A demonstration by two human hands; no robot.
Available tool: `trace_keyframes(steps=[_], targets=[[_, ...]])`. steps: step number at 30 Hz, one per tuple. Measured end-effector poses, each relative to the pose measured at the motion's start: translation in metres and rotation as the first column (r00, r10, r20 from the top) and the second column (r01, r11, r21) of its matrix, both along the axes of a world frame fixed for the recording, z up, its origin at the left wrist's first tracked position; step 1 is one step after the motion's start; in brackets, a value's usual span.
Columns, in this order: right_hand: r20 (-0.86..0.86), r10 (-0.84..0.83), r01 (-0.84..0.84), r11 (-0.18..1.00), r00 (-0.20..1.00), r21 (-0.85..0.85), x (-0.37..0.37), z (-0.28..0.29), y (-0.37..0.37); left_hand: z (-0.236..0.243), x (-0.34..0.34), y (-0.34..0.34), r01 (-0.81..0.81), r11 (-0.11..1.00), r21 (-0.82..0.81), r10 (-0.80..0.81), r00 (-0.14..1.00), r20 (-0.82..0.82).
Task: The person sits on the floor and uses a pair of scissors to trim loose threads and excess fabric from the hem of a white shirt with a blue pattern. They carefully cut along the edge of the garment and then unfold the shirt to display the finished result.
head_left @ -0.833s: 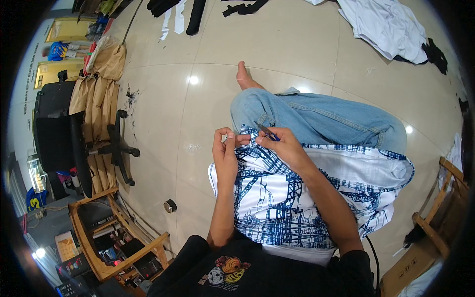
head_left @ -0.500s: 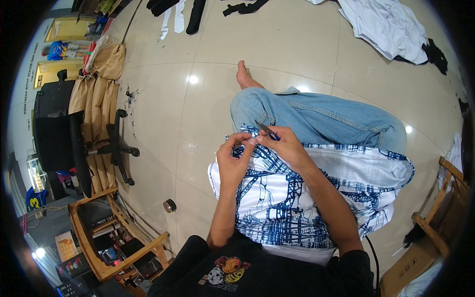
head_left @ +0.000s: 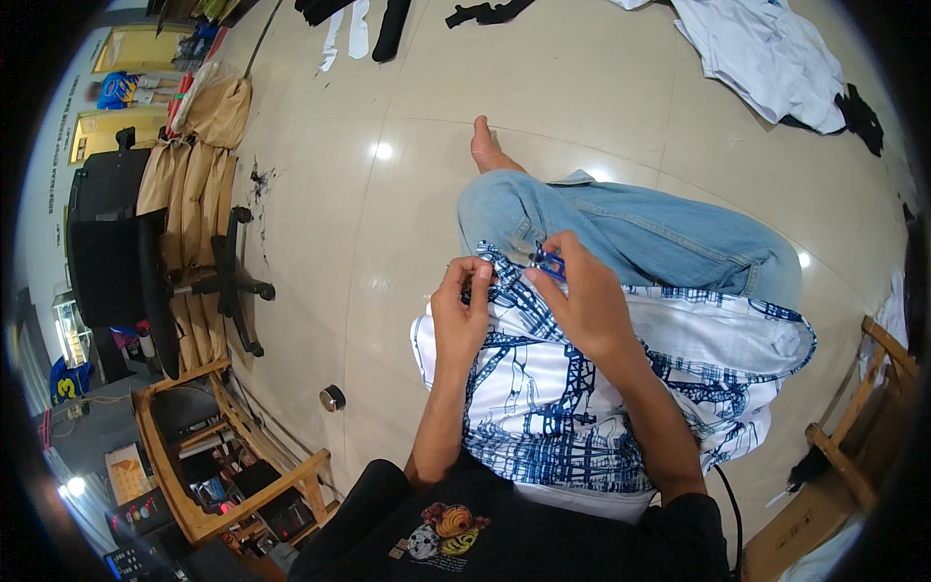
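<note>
Across my lap lies a white garment (head_left: 539, 417) printed with dark blue sketch-like lines. My left hand (head_left: 458, 315) pinches a bunched edge of it between thumb and fingers, near my bent knee. Just to the right, my right hand (head_left: 593, 308) grips small blue-handled thread snips (head_left: 551, 263) between thumb and index finger. The snips are close to the bunched cloth, but whether the blades touch it I cannot tell. The right hand's other fingers are mostly hidden.
Tiled floor (head_left: 320, 223) surrounds me. A black office chair (head_left: 116, 281) and a wooden frame (head_left: 199, 524) holding small items stand at left. White cloth (head_left: 761, 58) lies at the far right. A small round tin (head_left: 333, 399) sits left of me; a cardboard box (head_left: 800, 529) stands right.
My right hand has drawn slightly away from my left, and the snips have turned so their blue handles show more. My left hand keeps its pinch on the cloth.
</note>
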State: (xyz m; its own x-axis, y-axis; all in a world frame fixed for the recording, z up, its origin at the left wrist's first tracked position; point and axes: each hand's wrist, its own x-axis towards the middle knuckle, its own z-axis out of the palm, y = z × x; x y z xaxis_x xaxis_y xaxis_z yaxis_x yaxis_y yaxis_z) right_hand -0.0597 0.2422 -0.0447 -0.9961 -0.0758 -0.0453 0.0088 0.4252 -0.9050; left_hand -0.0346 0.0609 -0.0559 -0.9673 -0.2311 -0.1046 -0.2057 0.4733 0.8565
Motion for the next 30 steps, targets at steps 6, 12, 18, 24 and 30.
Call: trace_keyframes(steps=[6, 12, 18, 24, 30], targets=[[-0.088, 0.216, -0.216, 0.976, 0.972, 0.008, 0.010, 0.013, 0.002, 0.002, -0.001, 0.000, -0.001, 1.000, -0.011, 0.001, 1.000, 0.007], [-0.206, 0.179, -0.169, 0.984, 0.962, 0.062, 0.011, -0.002, -0.010, 0.002, 0.001, 0.002, -0.005, 1.000, -0.027, 0.004, 1.000, -0.014], [-0.224, 0.168, -0.163, 0.986, 0.960, 0.041, 0.012, -0.004, -0.013, 0.007, 0.001, 0.006, -0.004, 0.998, -0.069, 0.004, 1.000, -0.008], [-0.152, 0.271, -0.252, 0.959, 0.951, 0.134, 0.010, -0.001, -0.009, 0.004, 0.002, 0.003, 0.030, 0.998, -0.049, -0.031, 0.999, -0.031], [-0.055, -0.123, 0.121, 0.992, 0.991, -0.039, -0.006, 0.004, 0.004, -0.001, -0.014, -0.054, -0.450, 0.837, -0.312, 0.252, 0.822, -0.510]])
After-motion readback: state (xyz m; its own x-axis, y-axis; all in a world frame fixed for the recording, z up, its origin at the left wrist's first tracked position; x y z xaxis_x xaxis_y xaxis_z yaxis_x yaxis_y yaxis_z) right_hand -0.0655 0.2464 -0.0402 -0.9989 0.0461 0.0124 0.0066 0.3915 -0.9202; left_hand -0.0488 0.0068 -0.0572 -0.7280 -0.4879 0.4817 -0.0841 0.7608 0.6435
